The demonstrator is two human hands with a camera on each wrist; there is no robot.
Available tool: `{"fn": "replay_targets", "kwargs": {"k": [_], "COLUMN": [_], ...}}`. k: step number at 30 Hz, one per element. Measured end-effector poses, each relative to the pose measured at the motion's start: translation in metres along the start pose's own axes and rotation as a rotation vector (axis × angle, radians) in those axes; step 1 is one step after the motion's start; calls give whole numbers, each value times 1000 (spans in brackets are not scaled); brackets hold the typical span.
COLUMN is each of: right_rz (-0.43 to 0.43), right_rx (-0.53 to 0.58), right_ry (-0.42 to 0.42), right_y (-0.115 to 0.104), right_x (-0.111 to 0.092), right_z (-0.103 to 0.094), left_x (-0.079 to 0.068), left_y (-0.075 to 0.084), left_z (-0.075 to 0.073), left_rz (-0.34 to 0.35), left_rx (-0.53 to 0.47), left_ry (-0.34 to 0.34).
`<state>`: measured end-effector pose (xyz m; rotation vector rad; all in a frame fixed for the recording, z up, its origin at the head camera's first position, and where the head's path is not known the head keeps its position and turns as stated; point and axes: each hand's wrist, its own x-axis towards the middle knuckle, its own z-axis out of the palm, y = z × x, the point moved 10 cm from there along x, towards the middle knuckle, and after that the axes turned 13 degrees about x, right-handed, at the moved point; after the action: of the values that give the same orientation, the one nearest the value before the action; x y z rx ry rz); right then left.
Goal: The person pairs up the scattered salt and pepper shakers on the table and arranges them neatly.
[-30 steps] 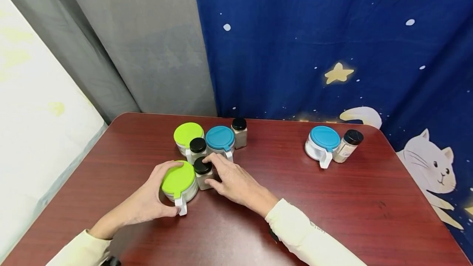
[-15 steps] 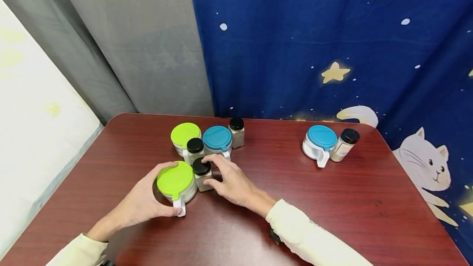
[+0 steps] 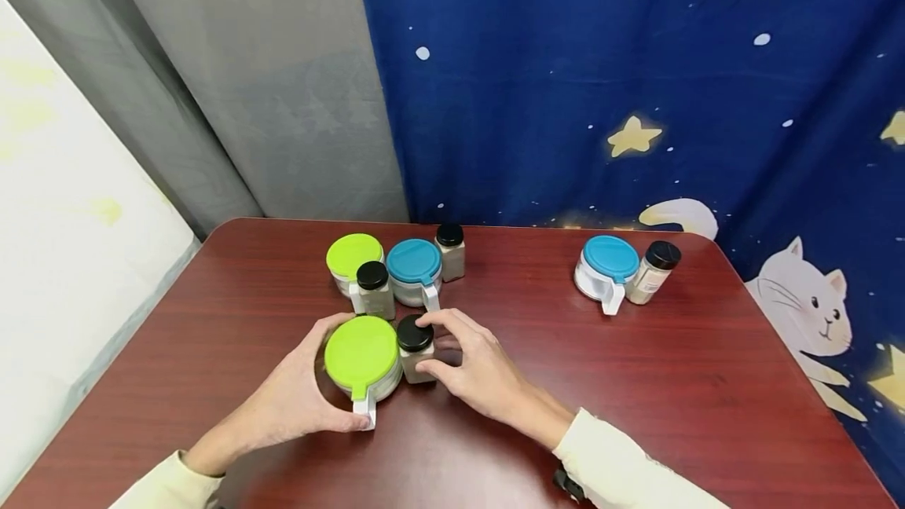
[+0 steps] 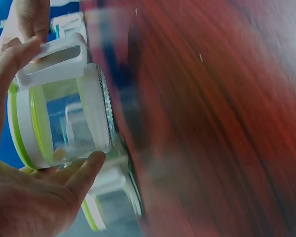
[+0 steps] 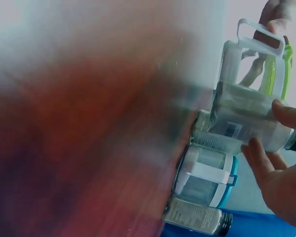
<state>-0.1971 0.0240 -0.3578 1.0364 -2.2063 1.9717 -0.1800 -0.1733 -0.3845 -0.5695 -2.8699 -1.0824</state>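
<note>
My left hand (image 3: 290, 391) curls around a clear jar with a lime-green lid (image 3: 362, 352), its thumb on the white handle. In the left wrist view the fingertips press the glass side of this jar (image 4: 71, 126). My right hand (image 3: 488, 379) pinches a square spice bottle with a black cap (image 3: 415, 365) between thumb and fingers. That bottle stands upright right beside the green-lidded jar, and in the right wrist view its pale contents and a barcode label show on the bottle (image 5: 251, 116).
Behind them stand another green-lidded jar (image 3: 353, 258), a black-capped bottle (image 3: 375, 293), a blue-lidded jar (image 3: 414, 261) and a further black-capped bottle (image 3: 451, 254). At the far right of the table (image 3: 636, 383) are a blue-lidded jar (image 3: 610, 258) and a shaker (image 3: 652, 275).
Both hands have moved right and towards me, carrying the green-lidded jar and the spice bottle away from the back group. The back group and the right pair stay put.
</note>
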Motion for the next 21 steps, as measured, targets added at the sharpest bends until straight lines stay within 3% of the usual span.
{"fn": "replay_targets", "kwargs": {"k": [9, 17, 21], "right_rz": [77, 88, 97], "right_rx": [6, -28, -37], "right_ry": [135, 199, 255], "right_y": [-7, -3, 4], "right_x": [-29, -44, -57], "right_z": [-31, -76, -102], "left_x": [17, 48, 64], "left_y": [30, 59, 74], "left_z": [26, 54, 73], "left_rz": [59, 79, 71], "left_rx": [-46, -10, 20], "left_ry": [-71, -38, -56]}}
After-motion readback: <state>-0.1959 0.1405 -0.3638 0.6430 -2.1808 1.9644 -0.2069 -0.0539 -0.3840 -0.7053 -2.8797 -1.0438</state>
